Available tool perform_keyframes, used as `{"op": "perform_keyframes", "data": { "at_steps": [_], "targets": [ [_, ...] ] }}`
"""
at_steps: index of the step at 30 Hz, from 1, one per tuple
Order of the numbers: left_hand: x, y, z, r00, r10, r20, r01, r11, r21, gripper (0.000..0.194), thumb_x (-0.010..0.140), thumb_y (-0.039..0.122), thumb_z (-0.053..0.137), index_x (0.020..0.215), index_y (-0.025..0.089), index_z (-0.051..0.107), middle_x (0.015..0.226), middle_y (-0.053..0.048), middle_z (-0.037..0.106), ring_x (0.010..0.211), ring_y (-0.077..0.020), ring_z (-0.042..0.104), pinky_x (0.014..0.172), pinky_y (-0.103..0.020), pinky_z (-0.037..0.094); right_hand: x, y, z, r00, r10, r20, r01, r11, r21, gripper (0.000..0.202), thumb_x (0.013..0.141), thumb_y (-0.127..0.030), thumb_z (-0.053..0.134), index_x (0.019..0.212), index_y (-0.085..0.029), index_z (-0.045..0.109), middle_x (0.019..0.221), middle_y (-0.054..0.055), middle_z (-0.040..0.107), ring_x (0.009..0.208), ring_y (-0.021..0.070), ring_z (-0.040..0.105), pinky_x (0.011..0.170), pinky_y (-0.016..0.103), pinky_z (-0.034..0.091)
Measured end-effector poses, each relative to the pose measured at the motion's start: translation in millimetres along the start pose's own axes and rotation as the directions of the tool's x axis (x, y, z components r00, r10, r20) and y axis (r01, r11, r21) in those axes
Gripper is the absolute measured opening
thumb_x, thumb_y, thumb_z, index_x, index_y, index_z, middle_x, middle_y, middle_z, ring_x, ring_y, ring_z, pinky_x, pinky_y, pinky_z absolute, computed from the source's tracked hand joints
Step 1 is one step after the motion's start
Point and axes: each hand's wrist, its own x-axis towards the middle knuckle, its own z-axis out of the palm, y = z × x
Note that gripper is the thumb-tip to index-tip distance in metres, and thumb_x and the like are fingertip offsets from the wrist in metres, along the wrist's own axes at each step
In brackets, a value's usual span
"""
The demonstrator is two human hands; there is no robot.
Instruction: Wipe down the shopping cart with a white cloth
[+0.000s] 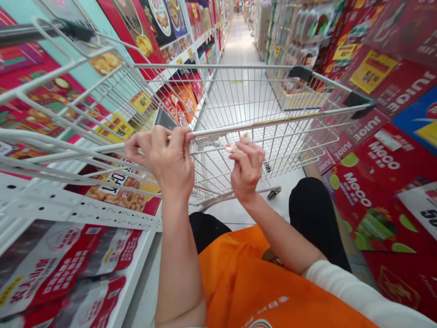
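Observation:
A wire shopping cart stands right in front of me, its basket bare where I can see into it. My left hand is closed over the cart's near top rail, with the fingers curled round the bar. Just to the right, my right hand is closed in a pinch beside the same rail. A small crumpled white and pinkish scrap shows at its fingertips, too blurred to tell its kind. Whether this hand also touches the rail I cannot tell.
Shelves with red bagged goods and boxes run along the left. Stacked red drink cartons and yellow price tags line the right. Shrink-wrapped bottles stand farther back. A pale floor aisle runs ahead between them.

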Motion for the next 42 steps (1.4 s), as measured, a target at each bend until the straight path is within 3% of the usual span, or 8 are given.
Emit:
{"op": "perform_keyframes", "data": {
  "at_steps": [5,12,15,20,24,28,36,42],
  "targets": [
    [-7.1,13.3,8.4,0.998,0.005,-0.069,-0.007,1.0,-0.028,0.04,0.101,0.059,0.042,0.093,0.032,0.07,0.092,-0.007,0.063,0.105,-0.0294,0.052,0.11,-0.057,0.023,-3.5,-11.9,1.8,0.968,-0.252,0.01,0.251,0.965,0.072,0.025,0.099,-0.01,0.051,0.092,-0.026,0.07,0.113,0.001,0.073,0.118,0.0154,0.064,0.102,0.034,0.057],
    [-12.4,25.8,19.0,0.986,0.027,-0.162,-0.035,0.998,-0.051,0.035,0.101,0.053,0.047,0.093,0.03,0.072,0.089,-0.005,0.064,0.1,-0.0266,0.052,0.109,-0.055,0.026,13.0,49.1,-20.8,0.967,0.056,-0.248,-0.061,0.998,-0.014,0.025,0.1,-0.014,0.051,0.08,-0.022,0.065,0.101,0.003,0.07,0.111,0.0209,0.069,0.098,0.046,0.057],
    [-10.5,34.1,23.2,0.989,-0.004,-0.146,-0.007,0.997,-0.071,0.036,0.102,0.052,0.046,0.092,0.029,0.072,0.091,-0.004,0.064,0.102,-0.0266,0.053,0.111,-0.055,0.025,8.2,16.9,-9.6,0.975,0.066,-0.211,-0.051,0.996,0.074,0.025,0.099,-0.011,0.049,0.085,-0.023,0.065,0.106,0.004,0.07,0.114,0.0205,0.068,0.101,0.045,0.056],
    [-10.3,25.0,8.9,0.993,0.076,-0.095,-0.081,0.995,-0.056,0.029,0.104,0.044,0.047,0.1,0.03,0.073,0.097,-0.005,0.07,0.104,-0.0264,0.058,0.11,-0.055,0.031,-2.1,-40.4,10.1,0.984,-0.168,-0.058,0.177,0.961,0.213,0.019,0.097,-0.01,0.055,0.099,-0.024,0.066,0.108,0.003,0.073,0.114,0.018,0.068,0.1,0.037,0.059],
    [-19.8,-9.9,-23.8,0.952,0.034,-0.303,-0.035,0.999,0.002,0.024,0.102,0.04,0.052,0.112,0.033,0.072,0.125,-0.006,0.07,0.129,-0.0302,0.054,0.117,-0.06,0.028,6.4,-12.1,4.2,0.987,-0.094,-0.133,0.109,0.988,0.107,0.02,0.098,-0.01,0.054,0.094,-0.026,0.066,0.112,0.003,0.069,0.111,0.0171,0.067,0.099,0.038,0.058],
    [-23.6,-29.3,-42.3,0.98,0.088,-0.177,-0.09,0.996,-0.006,0.037,0.105,0.048,0.04,0.123,0.031,0.066,0.128,-0.008,0.069,0.133,-0.0299,0.053,0.118,-0.059,0.03,15.8,3.0,5.7,0.94,0.132,-0.313,-0.095,0.987,0.129,0.015,0.1,-0.014,0.054,0.094,-0.023,0.065,0.112,0.006,0.061,0.111,0.0185,0.065,0.097,0.04,0.057],
    [-13.5,-25.1,-44.4,0.977,0.145,-0.16,-0.162,0.981,-0.103,0.083,0.096,0.074,-0.001,0.105,0.027,0.067,0.103,-0.009,0.072,0.122,-0.0304,0.056,0.11,-0.056,0.032,3.5,-90.2,48.0,0.99,-0.009,-0.138,0.036,0.98,0.195,0.025,0.095,-0.005,0.053,0.088,-0.027,0.065,0.107,0.002,0.065,0.113,0.0172,0.059,0.107,0.038,0.049],
    [-14.5,-33.2,-51.8,0.977,0.176,-0.12,-0.188,0.977,-0.099,0.085,0.096,0.074,-0.002,0.108,0.027,0.069,0.104,-0.008,0.072,0.122,-0.0296,0.055,0.109,-0.053,0.032,10.8,-30.5,31.3,0.965,-0.23,-0.127,0.251,0.951,0.18,0.029,0.098,-0.013,0.054,0.119,-0.032,0.06,0.115,0.001,0.063,0.111,0.0156,0.058,0.1,0.035,0.051]
  ]
}}
